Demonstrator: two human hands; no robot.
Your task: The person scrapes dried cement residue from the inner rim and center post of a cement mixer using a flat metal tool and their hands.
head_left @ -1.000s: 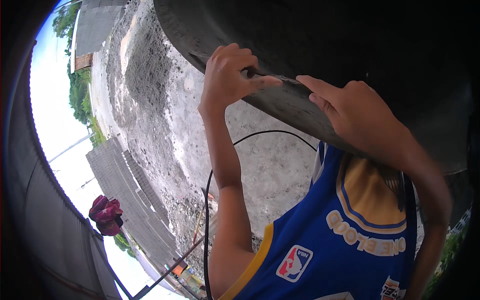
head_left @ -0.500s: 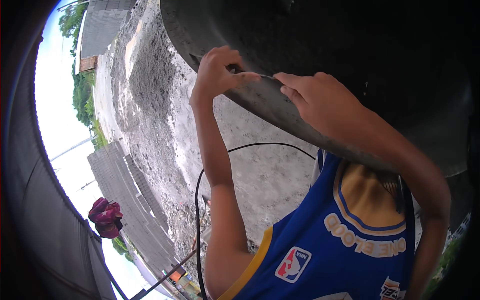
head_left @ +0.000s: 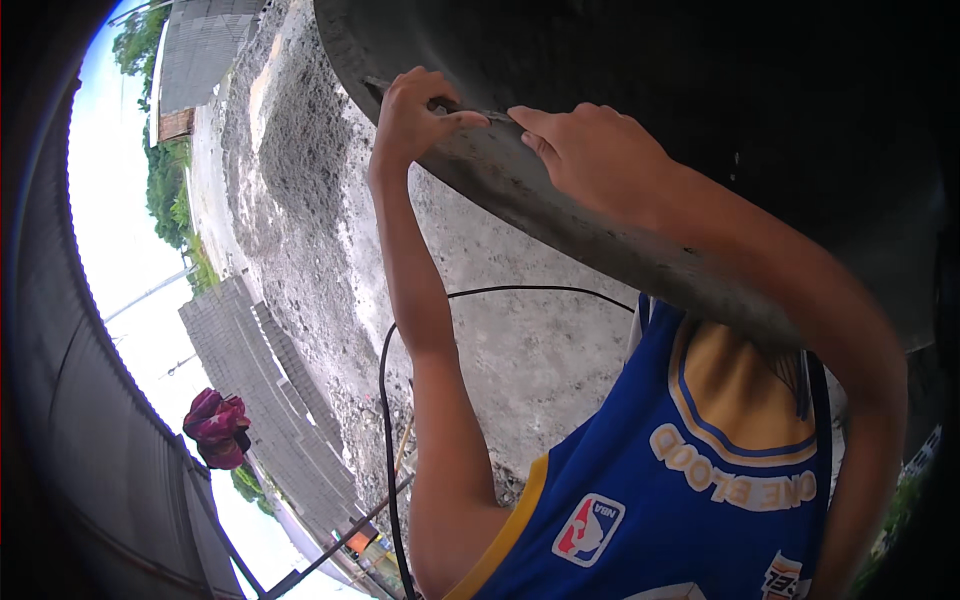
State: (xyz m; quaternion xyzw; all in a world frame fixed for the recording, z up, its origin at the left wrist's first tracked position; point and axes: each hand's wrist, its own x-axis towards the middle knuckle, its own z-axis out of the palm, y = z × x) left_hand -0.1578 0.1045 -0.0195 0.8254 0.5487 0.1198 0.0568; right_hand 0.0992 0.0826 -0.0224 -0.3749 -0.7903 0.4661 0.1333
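Both my arms reach up to the curved rim (head_left: 520,195) of a large dark metal drum or vessel, its inside in deep shade. My left hand (head_left: 420,115) is closed at the rim, fingers curled and thumb stretched toward the right hand. My right hand (head_left: 595,160) is closed too, its index finger pointing along the metal toward the left thumb. A thin, flat, greyish strip (head_left: 497,115) shows between the two hands, against the inner side of the rim. Its ends are hidden in my fingers, so its exact kind does not show.
A black cable (head_left: 540,288) loops below my arms over the pale, dusty ground (head_left: 520,370). Grey gravel piles (head_left: 300,140) and stacked concrete blocks (head_left: 250,350) lie to the left. A dark reddish bundle (head_left: 217,428) hangs near a thin metal bar (head_left: 345,535) under a corrugated roof.
Both hands have shifted up and to the left along the rim, keeping about the same gap. The strip between them has moved along.
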